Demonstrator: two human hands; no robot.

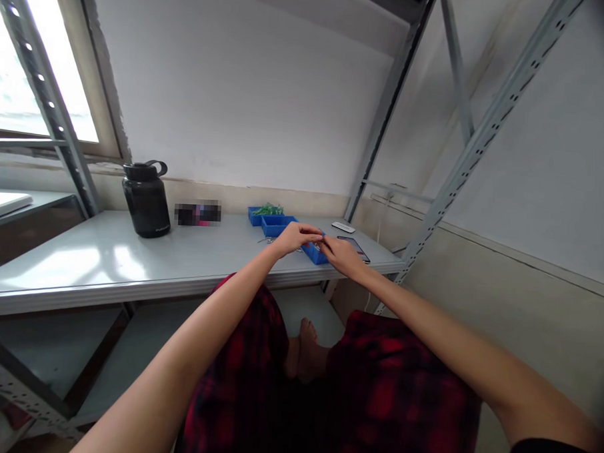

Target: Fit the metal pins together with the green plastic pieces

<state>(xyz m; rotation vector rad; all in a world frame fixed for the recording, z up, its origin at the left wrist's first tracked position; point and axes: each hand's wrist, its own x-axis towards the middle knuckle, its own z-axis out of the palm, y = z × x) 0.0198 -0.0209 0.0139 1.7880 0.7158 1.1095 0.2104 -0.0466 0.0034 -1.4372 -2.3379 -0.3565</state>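
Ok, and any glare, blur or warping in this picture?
Head view: daylight glares off the table at left, and the window is blown out; metal posts splay, probably wide-lens distortion. Head view: a pixelated patch hides detail beside the bottle; fine detail between left hand and right hand is unclear.

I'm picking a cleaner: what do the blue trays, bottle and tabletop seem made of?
Trays: probably smooth plastic, evenly blue with thin walls.
Bottle: dark, with a sheen, perhaps plastic or coated metal; the look leaves that open.
Tabletop: smooth, semi-glossy, possibly painted metal or laminate, given its bright reflected patches.
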